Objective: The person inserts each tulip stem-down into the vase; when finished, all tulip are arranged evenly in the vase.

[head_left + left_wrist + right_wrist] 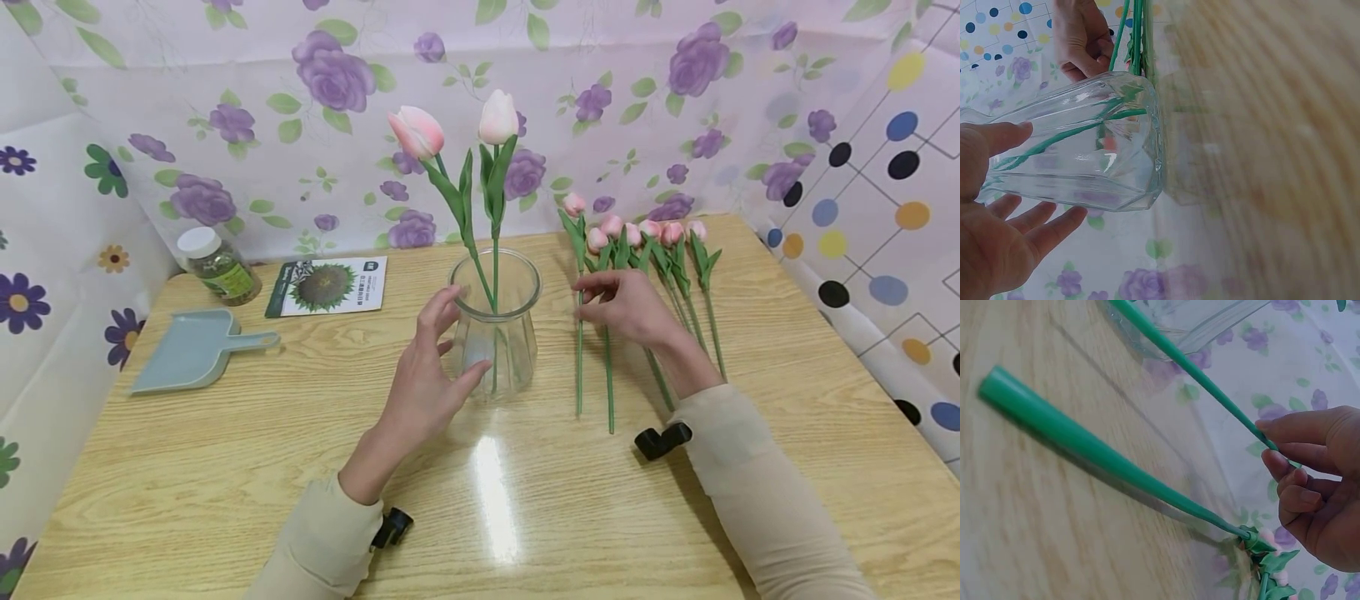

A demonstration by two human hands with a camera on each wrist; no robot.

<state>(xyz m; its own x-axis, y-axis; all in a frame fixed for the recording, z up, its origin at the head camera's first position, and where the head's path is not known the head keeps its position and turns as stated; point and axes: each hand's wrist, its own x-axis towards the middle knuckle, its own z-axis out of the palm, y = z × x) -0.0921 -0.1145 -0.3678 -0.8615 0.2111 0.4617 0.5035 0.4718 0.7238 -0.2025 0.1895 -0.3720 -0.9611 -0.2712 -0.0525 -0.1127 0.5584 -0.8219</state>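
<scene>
On wood-grained table, faceted glass vase, left fingers wide beside it, right fingers pinching slender tulip

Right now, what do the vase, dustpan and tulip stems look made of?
Vase: glossy, probably glass; see-through, faceted sides with bright highlights. Dustpan: matte, likely plastic; evenly grey-blue. Tulip stems: satin, perhaps plastic; smooth, uniformly green.
</scene>
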